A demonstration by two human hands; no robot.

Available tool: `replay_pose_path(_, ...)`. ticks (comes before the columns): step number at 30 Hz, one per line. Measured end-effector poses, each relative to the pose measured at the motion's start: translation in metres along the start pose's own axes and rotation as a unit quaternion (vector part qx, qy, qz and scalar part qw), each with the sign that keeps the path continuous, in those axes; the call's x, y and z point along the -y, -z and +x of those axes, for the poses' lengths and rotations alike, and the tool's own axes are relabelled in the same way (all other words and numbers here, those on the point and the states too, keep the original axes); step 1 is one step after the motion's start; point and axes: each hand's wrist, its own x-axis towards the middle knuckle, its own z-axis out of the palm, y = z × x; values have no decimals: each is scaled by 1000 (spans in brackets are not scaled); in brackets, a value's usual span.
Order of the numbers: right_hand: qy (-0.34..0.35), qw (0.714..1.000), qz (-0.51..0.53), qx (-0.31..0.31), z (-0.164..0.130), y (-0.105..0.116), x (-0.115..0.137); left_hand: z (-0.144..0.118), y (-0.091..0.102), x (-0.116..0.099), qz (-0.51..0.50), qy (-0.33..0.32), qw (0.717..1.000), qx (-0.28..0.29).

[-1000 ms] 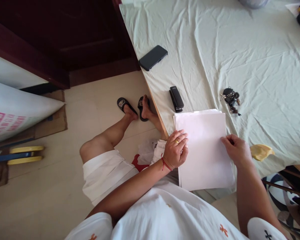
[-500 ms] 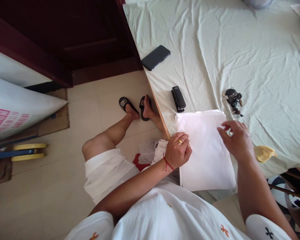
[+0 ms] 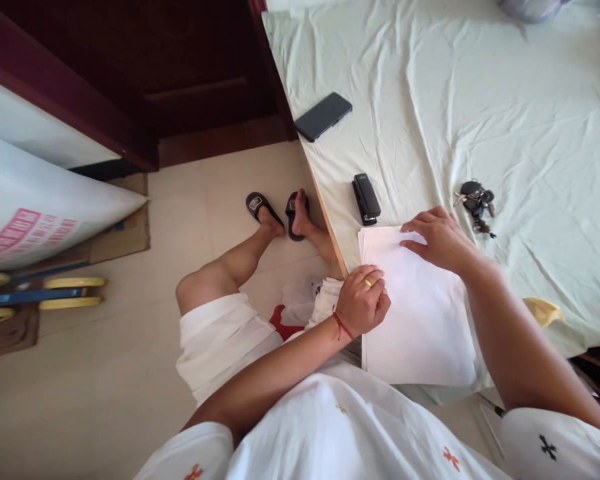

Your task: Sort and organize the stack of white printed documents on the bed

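We rest our left hand [image 3: 363, 301], fingers curled, on the left edge of the stacked white rectangular paper sheets [image 3: 420, 333] atop the pale cloth-covered counter [image 3: 535, 133] — whether it grips them, we cannot tell. Our right hand [image 3: 441, 241] spreads released fingers over their far edge, near the black oblong stapler [image 3: 366, 199].

On the pale cloth-covered surface [image 3: 530, 133], the black oblong stapler [image 3: 366, 199] lies just beyond the white rectangular paper stack [image 3: 420, 333], the flat black phone [image 3: 323, 117] farther back left, the bunched metal keys [image 3: 475, 195] to the right.
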Motion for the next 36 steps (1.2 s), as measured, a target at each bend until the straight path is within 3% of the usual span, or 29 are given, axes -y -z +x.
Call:
replay_pose_path(6, 20, 1000, 4, 7, 2, 8, -1, 1, 1, -1, -2, 9, 1000, 13)
replay_pose_path(12, 17, 1000, -14, 3, 7, 7, 0, -1, 2, -2, 4, 14, 1000, -9)
replay_pose_path(25, 1, 1000, 19, 5, 11, 3, -6, 0, 3, -2, 4, 30, 999, 11)
replay_pose_path(31, 45, 999, -10, -7, 20, 6, 4, -1, 3, -1, -3, 29, 1000, -11)
replay_pose_path(36, 25, 999, -23, -9, 21, -2, 7, -2, 1, -1, 1, 38, 999, -3)
